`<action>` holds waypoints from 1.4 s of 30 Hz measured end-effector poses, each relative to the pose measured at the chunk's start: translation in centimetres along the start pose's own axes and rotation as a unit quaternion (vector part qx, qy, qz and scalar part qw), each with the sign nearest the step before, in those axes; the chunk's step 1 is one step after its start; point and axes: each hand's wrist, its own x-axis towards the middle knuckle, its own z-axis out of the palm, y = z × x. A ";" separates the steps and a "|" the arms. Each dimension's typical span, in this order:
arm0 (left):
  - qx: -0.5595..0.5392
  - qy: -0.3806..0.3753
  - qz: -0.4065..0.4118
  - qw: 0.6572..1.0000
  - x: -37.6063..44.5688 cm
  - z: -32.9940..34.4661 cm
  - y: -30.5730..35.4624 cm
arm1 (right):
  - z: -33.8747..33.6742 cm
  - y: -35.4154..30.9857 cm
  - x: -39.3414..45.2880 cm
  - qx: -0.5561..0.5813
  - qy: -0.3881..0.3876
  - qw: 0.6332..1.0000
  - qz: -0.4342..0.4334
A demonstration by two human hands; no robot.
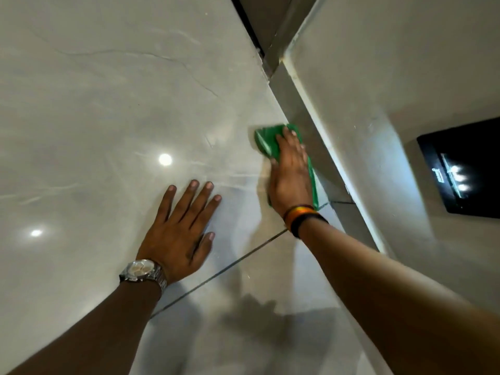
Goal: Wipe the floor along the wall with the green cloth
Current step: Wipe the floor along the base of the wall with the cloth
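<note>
- Green cloth lies pinned under the right hand, palm flat on top, fingers extended toward the far end; pressing it down rather than gripping it in a fist.
- Cloth location: on the floor, its right edge touching or just beside the grey skirting at the foot of the wall. Contact with the skirting itself cannot be confirmed.
- Cloth long axis: runs parallel to the wall line, from near the wrist up and away from the person. Bunched far end protrudes beyond the fingertips; a thin strip shows along the wall side of the hand.
- Left hand: empty, fingers spread, flat on the tile as a support, well apart from the cloth and farther from the wall. Wristwatch on that wrist; bands on the right wrist.
- Key relation (judgement): the right hand is the working one, and the floor strip ahead lies along the cloth's own axis, so a stroke would follow the skirting.
- Grout line crosses the floor between the forearms.
- Dark panel is mounted on the wall, off the wiping path.
</note>
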 end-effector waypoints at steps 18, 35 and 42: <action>0.005 0.021 0.009 1.000 0.3 -0.4 -0.1 | 0.8 1.5 -4.9 -0.041 -0.023 0.992 -0.117; -0.016 0.015 0.013 1.000 0.1 -0.9 0.5 | -2.7 8.7 -13.3 -0.033 0.021 0.999 0.007; -0.036 -0.003 -0.007 0.999 0.0 -1.3 0.6 | 1.1 -1.8 -5.7 0.019 0.026 0.997 0.076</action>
